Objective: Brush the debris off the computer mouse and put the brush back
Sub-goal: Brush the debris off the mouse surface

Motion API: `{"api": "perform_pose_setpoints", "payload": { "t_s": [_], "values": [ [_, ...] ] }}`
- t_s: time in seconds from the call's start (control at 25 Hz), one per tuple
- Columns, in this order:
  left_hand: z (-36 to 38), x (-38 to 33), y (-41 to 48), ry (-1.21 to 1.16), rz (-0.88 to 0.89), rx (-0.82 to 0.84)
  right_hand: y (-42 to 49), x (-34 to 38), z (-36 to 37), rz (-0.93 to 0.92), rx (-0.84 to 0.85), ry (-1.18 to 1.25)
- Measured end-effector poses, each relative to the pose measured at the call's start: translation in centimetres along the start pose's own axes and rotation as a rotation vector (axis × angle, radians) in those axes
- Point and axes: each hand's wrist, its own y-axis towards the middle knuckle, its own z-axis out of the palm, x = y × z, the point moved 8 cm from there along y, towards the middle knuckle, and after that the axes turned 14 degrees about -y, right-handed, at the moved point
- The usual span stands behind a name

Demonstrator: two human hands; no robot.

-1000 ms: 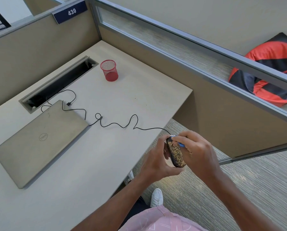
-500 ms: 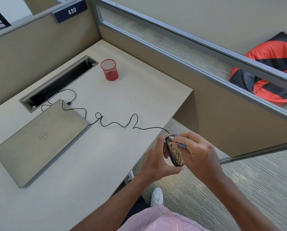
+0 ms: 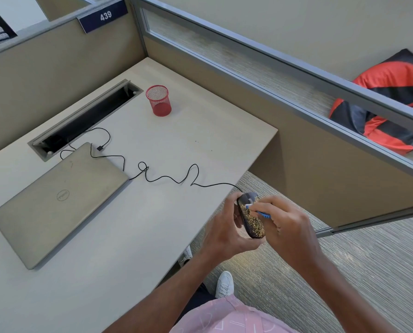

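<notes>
A black wired computer mouse is held on edge just past the desk's right edge, its top covered with tan debris. My left hand grips it from the left side. My right hand pinches a small blue brush whose white bristles touch the upper part of the mouse. The front end of the mouse shows bare black. Its black cable runs across the desk to the laptop.
A closed grey laptop lies at the desk's left. A red mesh cup stands near the back, beside a cable slot. Cubicle walls enclose the back and right. A red and black bag lies beyond the partition. Carpet and my white shoe are below.
My right hand has drawn the brush down from the mouse's front tip onto its upper surface, leaving the front end bare. The left hand keeps holding the mouse in the same place.
</notes>
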Motion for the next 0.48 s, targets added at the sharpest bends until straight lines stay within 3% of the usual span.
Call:
{"api": "perform_pose_setpoints", "payload": {
  "t_s": [0.2,0.48],
  "values": [
    [0.0,0.5,-0.2,0.015,-0.01,0.002,1.4,-1.0,-0.8,0.064,-0.064,0.055],
    [-0.6,-0.2,-0.2,0.02,0.016,-0.027,1.3,-0.8,-0.3,0.057,0.001,0.062]
  ]
}}
